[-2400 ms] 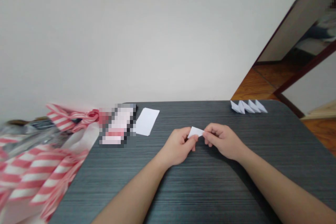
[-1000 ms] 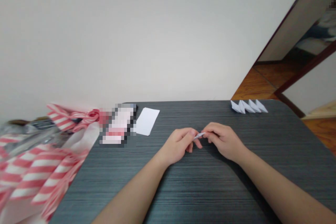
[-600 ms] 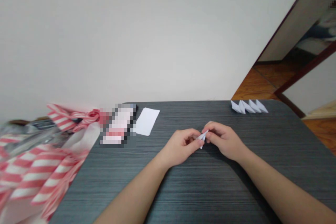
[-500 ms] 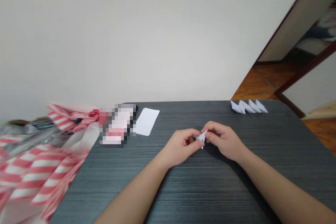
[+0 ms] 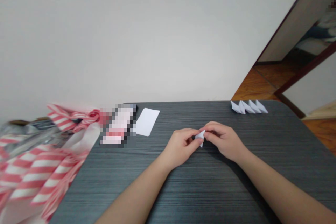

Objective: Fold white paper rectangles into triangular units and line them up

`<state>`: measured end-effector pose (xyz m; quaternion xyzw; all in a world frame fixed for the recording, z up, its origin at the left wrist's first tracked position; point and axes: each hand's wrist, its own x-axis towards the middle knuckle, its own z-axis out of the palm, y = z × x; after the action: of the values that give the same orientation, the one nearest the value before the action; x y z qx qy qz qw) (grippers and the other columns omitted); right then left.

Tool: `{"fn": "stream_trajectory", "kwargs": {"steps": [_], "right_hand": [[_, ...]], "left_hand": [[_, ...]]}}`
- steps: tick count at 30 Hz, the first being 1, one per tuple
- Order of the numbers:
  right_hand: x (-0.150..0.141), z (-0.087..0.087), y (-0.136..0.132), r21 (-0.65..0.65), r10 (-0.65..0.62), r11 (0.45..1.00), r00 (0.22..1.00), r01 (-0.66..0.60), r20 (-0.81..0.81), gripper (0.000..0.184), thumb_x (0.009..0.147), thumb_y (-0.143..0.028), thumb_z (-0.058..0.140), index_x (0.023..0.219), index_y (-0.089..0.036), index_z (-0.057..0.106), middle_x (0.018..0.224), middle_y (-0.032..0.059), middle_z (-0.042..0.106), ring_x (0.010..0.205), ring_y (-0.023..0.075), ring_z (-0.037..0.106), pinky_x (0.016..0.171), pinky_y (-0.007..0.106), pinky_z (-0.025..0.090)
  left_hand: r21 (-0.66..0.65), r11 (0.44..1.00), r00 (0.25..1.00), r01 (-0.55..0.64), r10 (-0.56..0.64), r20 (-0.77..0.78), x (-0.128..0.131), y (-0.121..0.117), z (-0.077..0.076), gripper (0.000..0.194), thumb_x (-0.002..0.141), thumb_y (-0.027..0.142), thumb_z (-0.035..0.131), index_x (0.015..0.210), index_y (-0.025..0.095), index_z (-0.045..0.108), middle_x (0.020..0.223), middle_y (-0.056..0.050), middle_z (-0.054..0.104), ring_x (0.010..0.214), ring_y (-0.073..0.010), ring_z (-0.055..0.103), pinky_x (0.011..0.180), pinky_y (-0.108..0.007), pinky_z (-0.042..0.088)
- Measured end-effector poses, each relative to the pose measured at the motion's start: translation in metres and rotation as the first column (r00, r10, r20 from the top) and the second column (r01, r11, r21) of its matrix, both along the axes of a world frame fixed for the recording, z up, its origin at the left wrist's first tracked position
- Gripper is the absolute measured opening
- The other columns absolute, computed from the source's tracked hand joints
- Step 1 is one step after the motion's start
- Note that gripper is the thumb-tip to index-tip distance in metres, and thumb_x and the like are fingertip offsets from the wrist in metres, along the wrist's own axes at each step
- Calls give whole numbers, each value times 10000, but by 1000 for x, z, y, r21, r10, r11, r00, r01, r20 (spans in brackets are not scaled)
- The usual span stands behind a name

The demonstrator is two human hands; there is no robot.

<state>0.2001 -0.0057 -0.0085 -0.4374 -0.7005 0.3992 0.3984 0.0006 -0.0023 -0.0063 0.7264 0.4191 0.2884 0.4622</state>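
A small folded white paper piece (image 5: 201,136), pointed at its lower end, is pinched between both hands above the dark table (image 5: 183,196). My left hand (image 5: 180,145) grips it from the left, and my right hand (image 5: 220,139) grips it from the right. Fingers hide part of the paper. Several folded white paper units (image 5: 248,106) stand in a row at the table's far right edge, well away from my hands.
A white paper rectangle (image 5: 146,121) lies at the far edge, next to a pixelated, blurred object (image 5: 118,125). A red-and-white striped bag (image 5: 39,171) spills in at the left. Beyond the right corner is a wooden floor (image 5: 254,85).
The paper has gone from a flat white piece to a narrower, pointed folded shape. My fingers have shifted around it, and both hands remain close together.
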Motion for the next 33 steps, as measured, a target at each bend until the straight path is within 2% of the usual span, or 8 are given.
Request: {"fn": "stream_trajectory", "kwargs": {"steps": [4,8,13,16,19,22,29,33], "right_hand": [[0,-2,1,-3,-24,1000,999,24,43,138,905,-234,611,938,-229,745,937,38,723,874,185,661,801,303,487],[-1,-2,1,23,-44,999,996,43,79,136,903,-235,613,922,-229,748,914,34,726,855,183,660,790,301,484],[-1,-3,1,84,-89,993,989,79,117,79,873,-242,644,840,-211,709,840,28,660,717,158,597,632,273,442],[0,-3,0,135,-96,988,988,79,124,83,857,-238,647,786,-196,653,901,41,635,716,153,566,611,268,419],[-1,-1,-1,55,-73,996,986,65,148,103,880,-232,602,784,-194,614,808,20,621,706,155,554,634,270,417],[-3,2,-3,-33,-68,997,982,75,177,147,897,-247,573,760,-194,583,675,-16,556,623,140,502,587,258,382],[-5,3,-4,-9,-67,998,980,69,188,160,902,-228,552,746,-190,546,665,-25,532,616,130,483,586,249,365],[-5,2,-3,-46,-24,998,986,31,166,144,905,-237,553,772,-185,576,689,-16,562,627,133,499,594,247,377]], "left_hand": [[24,999,999,-23,24,-38,2,-1,0,306,907,359,578,1113,185,722,776,-23,694,595,-117,574,563,-212,431],[36,999,997,-32,34,-66,3,-1,-1,292,912,342,565,1106,187,718,724,-6,682,582,-117,570,567,-213,425],[121,989,991,-85,97,-94,3,0,0,202,872,315,615,969,173,721,765,-17,665,634,-123,549,577,-215,400],[151,984,989,-95,111,-102,3,-1,2,145,845,298,640,849,161,687,719,-2,611,631,-116,514,566,-210,369],[102,993,993,-65,74,-90,3,-2,4,156,851,292,623,771,158,628,652,27,548,582,-96,461,542,-200,337],[47,998,997,-37,40,-59,3,-2,3,174,869,302,600,771,159,586,630,47,511,554,-82,425,529,-194,321],[62,997,991,42,-33,-128,1,0,4,280,916,342,536,711,157,581,626,34,528,588,-94,451,541,-205,310],[44,996,985,77,-69,-159,0,-1,7,301,926,311,508,683,154,593,612,27,569,570,-95,472,545,-210,315]]}}
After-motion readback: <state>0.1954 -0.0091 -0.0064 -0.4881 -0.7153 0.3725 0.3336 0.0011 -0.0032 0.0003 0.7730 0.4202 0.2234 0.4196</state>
